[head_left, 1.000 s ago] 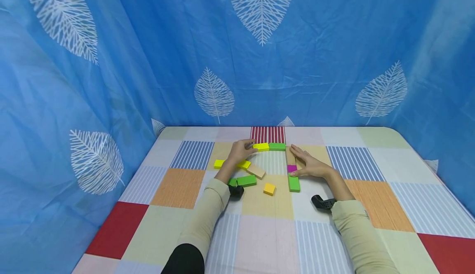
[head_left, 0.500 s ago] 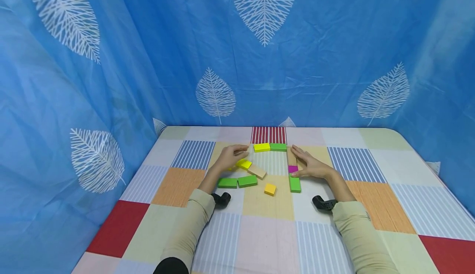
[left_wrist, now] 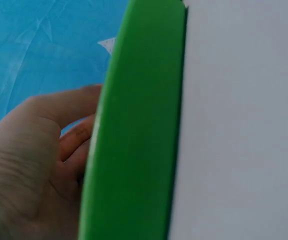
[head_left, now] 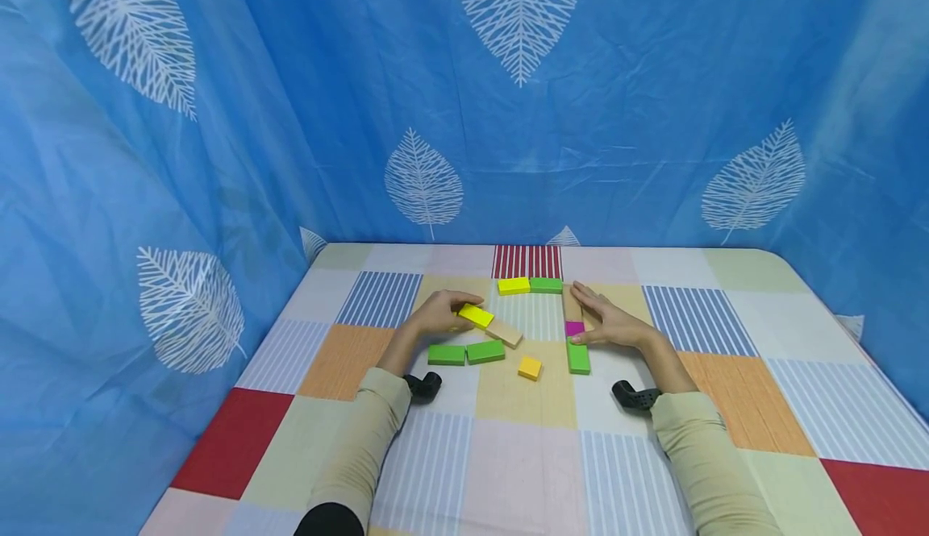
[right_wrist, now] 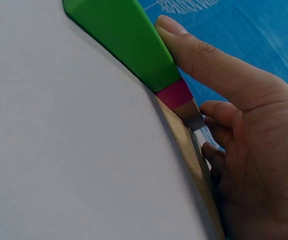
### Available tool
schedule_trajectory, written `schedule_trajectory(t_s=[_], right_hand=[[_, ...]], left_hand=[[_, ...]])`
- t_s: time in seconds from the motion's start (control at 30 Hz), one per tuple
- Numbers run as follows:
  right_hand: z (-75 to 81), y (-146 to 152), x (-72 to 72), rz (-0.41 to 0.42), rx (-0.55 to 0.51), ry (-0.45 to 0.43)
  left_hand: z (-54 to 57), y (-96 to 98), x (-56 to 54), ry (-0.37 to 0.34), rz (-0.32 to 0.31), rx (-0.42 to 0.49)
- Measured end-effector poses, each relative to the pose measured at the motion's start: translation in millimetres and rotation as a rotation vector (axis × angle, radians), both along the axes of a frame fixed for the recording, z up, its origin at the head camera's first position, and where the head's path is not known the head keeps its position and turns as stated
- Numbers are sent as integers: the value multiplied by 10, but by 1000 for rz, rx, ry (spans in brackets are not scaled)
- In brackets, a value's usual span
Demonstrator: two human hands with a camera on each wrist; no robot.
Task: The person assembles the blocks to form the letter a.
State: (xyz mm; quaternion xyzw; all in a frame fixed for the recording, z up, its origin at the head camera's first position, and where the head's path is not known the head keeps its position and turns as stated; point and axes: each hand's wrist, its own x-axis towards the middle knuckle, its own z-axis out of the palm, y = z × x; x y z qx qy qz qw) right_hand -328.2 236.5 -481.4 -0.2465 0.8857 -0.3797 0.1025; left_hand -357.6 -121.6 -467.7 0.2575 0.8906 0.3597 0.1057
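Green rectangular block [head_left: 578,360] on the patchwork-covered desk [head_left: 522,463], touched by the right hand [head_left: 617,326] (grip spread wide); farther off, a bright-yellow rectangular block [head_left: 476,316] at the left hand [head_left: 437,313]; whether that grip holds it cannot be told.

In the left wrist view, a green block [left_wrist: 134,125], cut off below, hides the left hand [left_wrist: 26,165]'s fingertips; their hold seems unclear

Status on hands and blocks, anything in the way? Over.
Left hand at nearer yellow block, grip unclear. Right hand along block column, thumb touching its green block. Orange block lying apart, left of column, possibly in the way.
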Motion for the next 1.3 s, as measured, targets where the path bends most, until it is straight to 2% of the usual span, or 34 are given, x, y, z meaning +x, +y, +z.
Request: schedule_trajectory(t_s=[0.23,0.4,0.53,0.67,0.77,0.97,1.07,1.17,1.3], right_hand=[[6,6,6,-5,-5,-6],[-6,2,2,-1,-3,-9],[-12,3,4,-4,-2,-9],[1,2,12,-5,-4,-11],[12,0,11,0,-7,-10],[0,4,11,-1,-7,-12],[-3,1,9,-2,-7,-14],[-3,3,4,0,-13,-18],[76,-37,53,-2,-15,-17]], left_hand=[[39,3,-18,0,-7,-38],[67,9,-25,9,21,-47],[68,41,-45,45,101,-22],[54,104,-66,83,207,36],[40,165,-71,128,260,76],[27,263,-28,175,348,42],[18,275,-10,201,360,27],[4,271,-4,222,346,27],[3,293,16,212,320,33]])
